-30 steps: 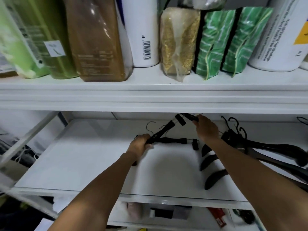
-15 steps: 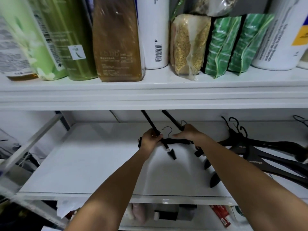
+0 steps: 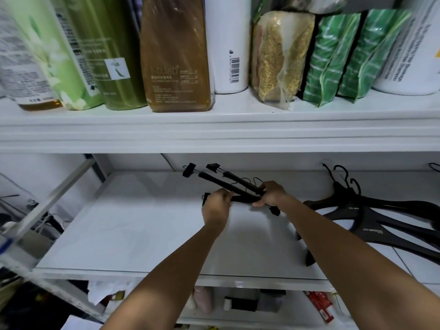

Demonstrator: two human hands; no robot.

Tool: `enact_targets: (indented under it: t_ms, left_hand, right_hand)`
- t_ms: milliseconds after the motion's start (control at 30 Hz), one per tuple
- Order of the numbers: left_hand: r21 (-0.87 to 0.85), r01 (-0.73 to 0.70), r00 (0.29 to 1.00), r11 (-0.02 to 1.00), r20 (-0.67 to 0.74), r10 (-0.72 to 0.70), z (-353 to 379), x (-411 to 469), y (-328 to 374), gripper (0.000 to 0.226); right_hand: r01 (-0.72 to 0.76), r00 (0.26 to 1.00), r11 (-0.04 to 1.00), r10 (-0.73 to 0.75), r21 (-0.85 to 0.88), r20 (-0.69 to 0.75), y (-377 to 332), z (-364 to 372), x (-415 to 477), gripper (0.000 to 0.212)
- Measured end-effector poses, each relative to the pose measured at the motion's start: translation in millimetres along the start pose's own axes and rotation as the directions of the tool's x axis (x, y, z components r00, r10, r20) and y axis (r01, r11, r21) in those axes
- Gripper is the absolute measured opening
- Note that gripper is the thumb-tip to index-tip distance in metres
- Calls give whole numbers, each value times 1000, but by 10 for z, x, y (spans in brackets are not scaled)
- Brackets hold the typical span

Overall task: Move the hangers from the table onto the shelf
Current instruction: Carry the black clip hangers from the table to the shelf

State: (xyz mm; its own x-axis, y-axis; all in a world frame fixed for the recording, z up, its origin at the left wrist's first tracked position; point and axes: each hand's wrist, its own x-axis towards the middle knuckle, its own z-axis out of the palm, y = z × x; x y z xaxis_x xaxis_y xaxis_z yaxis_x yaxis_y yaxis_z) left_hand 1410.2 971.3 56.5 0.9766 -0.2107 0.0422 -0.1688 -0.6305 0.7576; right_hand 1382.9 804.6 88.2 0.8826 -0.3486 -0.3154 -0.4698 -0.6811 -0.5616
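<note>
White shelf [image 3: 123,234] spreads under both hands. The left hand [image 3: 217,206] curls its fingers round one end of a bundle of black clip hangers [image 3: 215,179], which sits low over the shelf, clip ends pointing toward the back left. The right hand [image 3: 271,194] grasps the same bundle just beside it. Further right, black coat hangers [image 3: 352,208] lie piled on the shelf.

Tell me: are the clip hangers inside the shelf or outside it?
Inside: the left hand and right hand hold the clip hangers over the shelf board; cannot tell whether they touch it.
</note>
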Motion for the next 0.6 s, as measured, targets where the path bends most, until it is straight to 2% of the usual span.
enact_targets:
  t_ms: [33, 67, 100, 133, 167, 267, 333, 433, 533, 600]
  left_hand:
    - [246, -162, 975, 956, -108, 193, -16, 9, -54, 26]
    - [405, -314, 906, 859, -143, 399, -32, 29, -94, 25]
    - [523, -438, 815, 731, -113, 569, -42, 56, -132, 23]
    - [633, -505, 743, 587, -28, 669, -35, 98, -165, 19]
    - [686, -522, 722, 508, 37, 691, -33, 129, -185, 19]
    - [695, -489, 825, 527, 172, 538, 3, 267, -265, 43]
    - [749, -449, 869, 487, 239, 434, 43, 311, -369, 45]
    - [763, -457, 886, 458, 342, 313, 210, 375, -538, 46]
    - [744, -440, 896, 503, 330, 296, 295, 364, -597, 44]
    - [714, -429, 903, 553, 341, 261, 323, 375, -613, 49]
  right_hand:
    - [-1, 1000, 1000, 1, -13, -20, 21, -6, 6, 63]
    - [-4, 999, 999, 2, -32, -39, 46, -9, 16, 63]
    - [-11, 999, 998, 8, -54, -53, 73, -8, 34, 62]
    - [-18, 998, 997, 12, -79, -67, 105, -3, 48, 61]
    - [-23, 997, 994, 15, -109, -78, 132, 6, 58, 60]
    - [-24, 996, 977, 4, -210, -92, 214, 54, 101, 59]
    - [-36, 995, 967, 10, -254, -103, 263, 106, 137, 54]
    - [-59, 992, 959, 24, -278, -127, 315, 180, 204, 40]
    - [-52, 988, 953, 5, -300, -155, 355, 221, 277, 28]
    - [-42, 987, 947, -10, -318, -162, 366, 232, 319, 28]
